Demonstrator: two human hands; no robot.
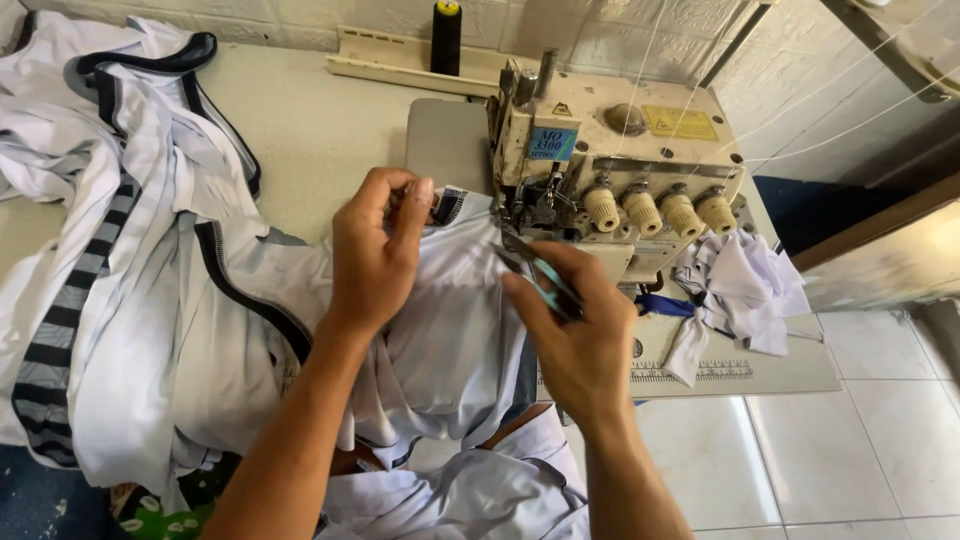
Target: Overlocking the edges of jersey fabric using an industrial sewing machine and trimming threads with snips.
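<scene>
My left hand [375, 250] pinches the edge of a white garment [455, 320] near its dark striped trim [448, 205], just left of the needle area. My right hand [575, 335] grips small teal-handled thread snips [535, 268], their tips pointing up-left at the fabric in front of the presser foot. The cream overlock sewing machine [610, 170] sits right behind both hands, with a row of round tension knobs [660, 210] on its front.
A heap of white garments with black and grey striped trim [120, 250] covers the table's left side. White fabric scraps [745, 285] lie right of the machine. A black thread cone [446, 38] stands at the back. Tiled floor [850, 450] shows at lower right.
</scene>
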